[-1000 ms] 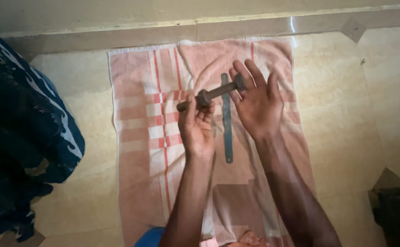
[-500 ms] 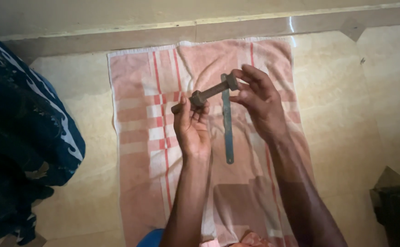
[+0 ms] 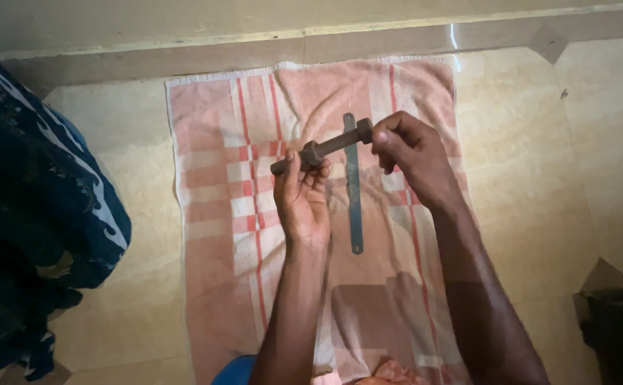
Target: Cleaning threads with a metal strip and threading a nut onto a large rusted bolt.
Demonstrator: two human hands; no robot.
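A tiled floor (image 3: 539, 178) is seen from above, with a step (image 3: 183, 28) along the far edge. A dark patterned cloth (image 3: 33, 214) is heaped at the left, and a dark object (image 3: 618, 328) sits at the near right corner; what it is cannot be told. A pink towel (image 3: 211, 235) with red stripes is spread flat in the middle of the floor.

A flat metal strip (image 3: 355, 207) lies on the towel, running from far to near, with a small hole at its near end. Above it a large bolt (image 3: 325, 147) is held level in the air between both hands, slanting from lower left to upper right and crossing over the far part of the strip. A nut (image 3: 311, 152) is threaded on its shank, near the left end.

The left hand (image 3: 303, 203) is held palm up under the bolt, its fingers closed round the nut and the left end of the shank. The right hand (image 3: 414, 160) is closed in a pinch on the bolt head at the right end.

The bolt is judged to be steel: heavy for its bulk, stiff, and in no way fragile. Its dull, rusty-looking surface should not be slippery, though the threads are rough. It is best held at the head and at the nut, where flat faces give purchase. The strip looks thin and light, and hard to lift off the soft towel except by an end.
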